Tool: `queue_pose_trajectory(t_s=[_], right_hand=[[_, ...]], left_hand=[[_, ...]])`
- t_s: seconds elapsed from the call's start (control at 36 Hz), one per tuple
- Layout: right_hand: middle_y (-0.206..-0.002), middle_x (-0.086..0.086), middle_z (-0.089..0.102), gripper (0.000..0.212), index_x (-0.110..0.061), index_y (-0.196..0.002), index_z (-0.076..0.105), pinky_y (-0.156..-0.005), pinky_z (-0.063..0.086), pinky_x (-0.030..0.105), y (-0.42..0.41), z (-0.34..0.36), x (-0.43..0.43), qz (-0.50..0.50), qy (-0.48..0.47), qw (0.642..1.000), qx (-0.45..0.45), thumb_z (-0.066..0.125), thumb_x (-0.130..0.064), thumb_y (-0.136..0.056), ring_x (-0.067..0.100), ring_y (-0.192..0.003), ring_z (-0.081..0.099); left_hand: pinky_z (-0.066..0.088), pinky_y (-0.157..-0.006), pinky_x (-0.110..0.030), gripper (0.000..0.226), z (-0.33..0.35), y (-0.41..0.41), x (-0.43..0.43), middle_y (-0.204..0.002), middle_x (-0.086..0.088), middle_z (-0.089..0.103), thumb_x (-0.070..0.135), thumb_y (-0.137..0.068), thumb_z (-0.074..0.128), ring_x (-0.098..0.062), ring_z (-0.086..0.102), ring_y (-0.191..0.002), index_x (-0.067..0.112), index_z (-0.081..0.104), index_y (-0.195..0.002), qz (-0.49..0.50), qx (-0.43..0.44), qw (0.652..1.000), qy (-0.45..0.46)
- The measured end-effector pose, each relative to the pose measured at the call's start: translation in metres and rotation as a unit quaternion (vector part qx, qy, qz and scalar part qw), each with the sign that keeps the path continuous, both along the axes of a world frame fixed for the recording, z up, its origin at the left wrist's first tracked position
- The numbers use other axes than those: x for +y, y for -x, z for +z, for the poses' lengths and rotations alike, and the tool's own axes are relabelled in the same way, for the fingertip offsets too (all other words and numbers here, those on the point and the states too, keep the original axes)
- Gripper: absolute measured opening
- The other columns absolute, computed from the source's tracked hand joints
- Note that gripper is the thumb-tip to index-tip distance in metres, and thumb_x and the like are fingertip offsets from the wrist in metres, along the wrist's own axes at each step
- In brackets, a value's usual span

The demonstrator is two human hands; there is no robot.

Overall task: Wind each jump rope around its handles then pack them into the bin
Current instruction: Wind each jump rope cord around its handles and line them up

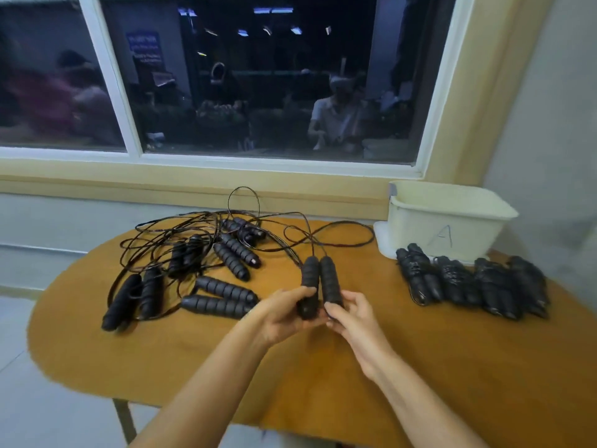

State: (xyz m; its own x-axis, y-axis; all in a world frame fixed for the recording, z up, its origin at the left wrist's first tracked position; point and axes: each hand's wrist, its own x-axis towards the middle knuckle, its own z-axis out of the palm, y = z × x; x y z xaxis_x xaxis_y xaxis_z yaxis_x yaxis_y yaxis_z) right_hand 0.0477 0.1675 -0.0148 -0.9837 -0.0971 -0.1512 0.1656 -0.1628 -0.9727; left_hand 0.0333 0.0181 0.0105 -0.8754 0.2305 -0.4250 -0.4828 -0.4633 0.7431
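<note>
Head view: left hand (284, 313) and right hand (350, 313) each grip one ribbed handle (310, 279), pressed side by side so the loose cord (339, 234) can wrap both; wound ropes (471, 282) wait beside the bin (449, 218) on the bench (226, 367).

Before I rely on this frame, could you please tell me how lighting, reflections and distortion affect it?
Head view: the dark window mirrors ceiling lights and figures; the wide-angle lens bends the table edge; the wound ropes beside the bin merge into one black, soft mass; the left hand and right hand on the held handles look reasonably sharp.
</note>
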Motion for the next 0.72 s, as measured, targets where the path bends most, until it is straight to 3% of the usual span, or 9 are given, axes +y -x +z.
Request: queue_pose_trajectory(t_s=[0.11, 0.17, 0.25, 0.33, 0.42, 0.5, 0.58, 0.64, 0.72], right_hand=[[-0.111, 0.008, 0.067, 0.039, -0.016, -0.126, 0.051, -0.077, 0.055, 0.020, -0.032, -0.017, 0.008, 0.000, -0.076, 0.996, 0.042, 0.068, -0.009, -0.092, 0.015, -0.088, 0.070], [-0.109, 0.004, 0.066, 0.041, -0.023, -0.125, 0.053, -0.074, 0.049, 0.014, -0.044, -0.025, 0.008, 0.002, -0.141, 0.987, 0.076, 0.071, -0.012, -0.090, 0.014, -0.096, 0.065], [-0.118, -0.007, 0.056, 0.042, -0.029, -0.124, 0.055, -0.076, 0.043, 0.008, -0.051, -0.033, 0.011, 0.042, -0.213, 0.967, 0.131, 0.073, -0.015, -0.089, 0.005, -0.101, 0.054], [-0.122, -0.010, 0.055, 0.036, -0.030, -0.122, 0.057, -0.079, 0.042, 0.006, -0.046, -0.030, 0.025, 0.102, -0.269, 0.945, 0.157, 0.070, -0.016, -0.091, 0.001, -0.102, 0.051], [-0.125, -0.006, 0.055, 0.035, -0.026, -0.124, 0.056, -0.093, 0.047, 0.019, -0.029, -0.026, 0.043, 0.060, -0.349, 0.915, 0.192, 0.063, -0.010, -0.095, 0.006, -0.101, 0.053], [-0.142, -0.005, 0.043, 0.054, -0.019, -0.143, 0.045, -0.111, 0.038, 0.027, -0.010, -0.019, 0.055, 0.039, -0.453, 0.862, 0.225, 0.054, 0.003, -0.095, 0.009, -0.123, 0.046], [-0.162, -0.012, 0.016, 0.082, -0.026, -0.157, 0.018, -0.121, 0.022, 0.029, 0.008, -0.015, 0.060, 0.073, -0.544, 0.799, 0.246, 0.046, 0.013, -0.091, 0.009, -0.148, 0.017], [-0.164, -0.017, 0.001, 0.092, -0.032, -0.158, 0.009, -0.121, 0.021, 0.037, 0.019, -0.017, 0.064, 0.119, -0.592, 0.751, 0.268, 0.043, 0.017, -0.089, 0.008, -0.152, 0.000], [-0.163, -0.021, 0.001, 0.080, -0.037, -0.155, 0.020, -0.121, 0.015, 0.043, 0.035, -0.024, 0.070, 0.191, -0.614, 0.707, 0.294, 0.044, 0.009, -0.095, 0.005, -0.150, -0.011]], left_hand=[[0.058, -0.080, -0.052, 0.033, -0.009, -0.026, 0.010, -0.127, -0.030, 0.059, 0.013, -0.098, 0.056, -0.043, 0.061, -0.114, -0.006, 0.054, -0.124, -0.018, -0.013, 1.000, 0.017], [0.060, -0.078, -0.049, 0.041, -0.013, -0.034, 0.013, -0.125, -0.028, 0.061, 0.016, -0.094, 0.063, -0.042, 0.065, -0.109, -0.005, 0.055, -0.127, -0.022, -0.020, 0.999, 0.039], [0.060, -0.059, -0.042, 0.041, -0.016, -0.044, 0.014, -0.116, -0.026, 0.065, 0.008, -0.095, 0.060, -0.036, 0.070, -0.089, -0.006, 0.049, -0.131, -0.003, -0.029, 0.997, 0.074], [0.054, -0.064, -0.040, 0.039, -0.016, -0.052, 0.009, -0.107, -0.017, 0.064, 0.005, -0.095, 0.057, -0.029, 0.065, -0.088, -0.001, 0.043, -0.132, -0.004, 0.000, 0.974, 0.225], [0.045, -0.082, -0.032, 0.039, -0.016, -0.050, -0.004, -0.114, 0.000, 0.048, 0.009, -0.095, 0.058, -0.019, 0.051, -0.102, 0.013, 0.033, -0.124, -0.053, 0.111, 0.884, 0.450], [0.052, -0.082, -0.033, 0.055, -0.019, -0.042, -0.019, -0.119, -0.005, 0.054, 0.011, -0.091, 0.061, -0.019, 0.056, -0.099, 0.017, 0.029, -0.135, -0.148, 0.246, 0.740, 0.609], [0.052, -0.074, -0.030, 0.061, -0.025, -0.038, -0.029, -0.111, -0.003, 0.057, 0.014, -0.091, 0.061, -0.016, 0.058, -0.089, 0.027, 0.025, -0.139, -0.231, 0.302, 0.624, 0.683], [0.045, -0.081, -0.027, 0.060, -0.025, -0.037, -0.033, -0.115, -0.001, 0.053, 0.018, -0.093, 0.058, -0.015, 0.051, -0.094, 0.032, 0.023, -0.140, -0.255, 0.335, 0.560, 0.714], [0.034, -0.099, -0.031, 0.059, -0.025, -0.034, -0.039, -0.130, 0.001, 0.047, 0.018, -0.096, 0.056, -0.017, 0.045, -0.113, 0.030, 0.025, -0.144, -0.253, 0.383, 0.496, 0.737]])
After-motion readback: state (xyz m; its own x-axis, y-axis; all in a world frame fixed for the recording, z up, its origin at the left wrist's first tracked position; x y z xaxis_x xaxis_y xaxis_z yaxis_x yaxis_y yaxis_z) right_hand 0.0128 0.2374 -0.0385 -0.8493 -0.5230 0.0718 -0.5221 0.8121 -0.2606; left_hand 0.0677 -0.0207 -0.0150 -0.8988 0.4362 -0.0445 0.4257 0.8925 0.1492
